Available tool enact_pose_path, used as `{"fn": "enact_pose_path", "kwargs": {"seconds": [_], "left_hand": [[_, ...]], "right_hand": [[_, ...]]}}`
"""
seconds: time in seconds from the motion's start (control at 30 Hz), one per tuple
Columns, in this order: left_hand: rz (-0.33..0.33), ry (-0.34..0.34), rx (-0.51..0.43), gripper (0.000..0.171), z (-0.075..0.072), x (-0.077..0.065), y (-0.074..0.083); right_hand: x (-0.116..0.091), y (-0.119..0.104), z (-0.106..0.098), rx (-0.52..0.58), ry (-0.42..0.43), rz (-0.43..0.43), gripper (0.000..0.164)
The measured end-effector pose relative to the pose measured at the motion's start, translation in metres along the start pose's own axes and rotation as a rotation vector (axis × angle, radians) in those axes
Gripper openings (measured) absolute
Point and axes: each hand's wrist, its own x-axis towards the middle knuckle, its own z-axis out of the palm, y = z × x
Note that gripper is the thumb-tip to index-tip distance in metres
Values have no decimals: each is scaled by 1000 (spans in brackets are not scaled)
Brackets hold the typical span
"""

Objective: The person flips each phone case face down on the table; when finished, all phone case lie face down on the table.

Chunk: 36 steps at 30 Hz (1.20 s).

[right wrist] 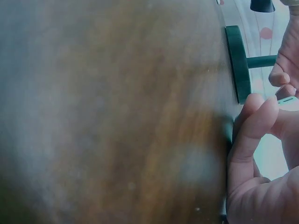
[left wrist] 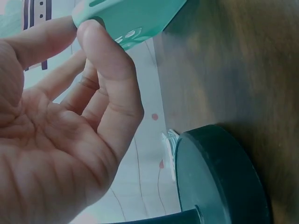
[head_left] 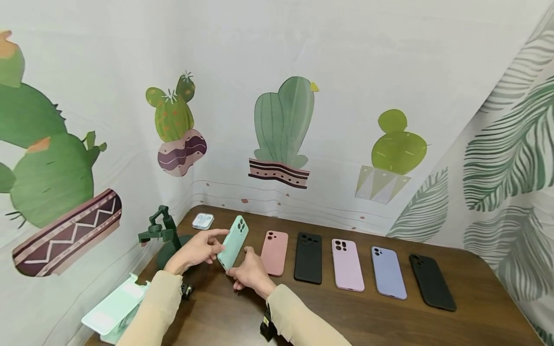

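Note:
A mint-green phone case (head_left: 233, 243) with camera cutouts at its top is held up, tilted, over the left part of the wooden table. My left hand (head_left: 199, 249) pinches its left long edge. In the left wrist view, the thumb and forefinger of that hand meet on the case (left wrist: 140, 21), while the other fingers stay off it. My right hand (head_left: 252, 272) grips the lower corner of the same case between thumb and fingers. Only a small slotted bit of the case's edge (right wrist: 287, 100) shows in the right wrist view, at those fingertips.
To the right lie a pink phone case (head_left: 274, 253), a black one (head_left: 308, 258), a pale pink one (head_left: 348, 265), a lavender one (head_left: 389, 273) and another black one (head_left: 432, 282). A dark green stand (head_left: 170, 229), white square box (head_left: 203, 221) and mint holder (head_left: 113, 305) stand left.

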Motion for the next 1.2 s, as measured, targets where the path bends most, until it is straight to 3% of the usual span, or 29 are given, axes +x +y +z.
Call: {"fn": "enact_pose_path", "kwargs": {"seconds": [0.13,0.5,0.83,1.2], "left_hand": [[17,-2,17,56,-2,-1,0],[-23,29,71,55,1,-2,-11],[-108,40,205,89,8,4,-13],[-173,64,266,89,21,6,-15]], "right_hand": [[-1,0,0,-5,3,-1,91],[-3,3,2,51,1,-18,89],[-1,6,4,33,30,-38,81],[-1,5,4,48,40,-52,77]]}}
